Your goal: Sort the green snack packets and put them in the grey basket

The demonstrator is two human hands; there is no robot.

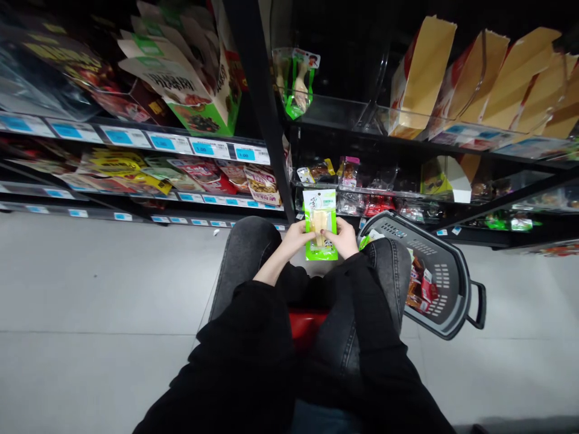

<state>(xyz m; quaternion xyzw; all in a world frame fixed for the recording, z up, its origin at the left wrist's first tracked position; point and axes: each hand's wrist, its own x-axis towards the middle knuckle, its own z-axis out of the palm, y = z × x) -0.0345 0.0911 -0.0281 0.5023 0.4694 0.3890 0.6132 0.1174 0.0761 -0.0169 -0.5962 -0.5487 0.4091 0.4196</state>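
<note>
Between my knees I hold up a green and white snack packet (321, 202) with a clear window, through which pale yellowish food shows. My left hand (295, 236) grips its left edge, the thumb lying across the front. On the opposite edge my right hand (344, 237) is closed the same way, its thumb over the window. Just right of my right knee, a grey shopping basket (446, 265) stands on the floor with red and brown packets (423, 286) inside. Part of the basket is hidden behind my leg.
Shelves ahead carry bagged snacks (205, 175) at left and open cardboard boxes (425, 72) at upper right. A green packet (300, 84) hangs near the black upright post (262, 84). Price labels (203, 149) line the shelf edges. A red seat (307, 328) shows beneath me.
</note>
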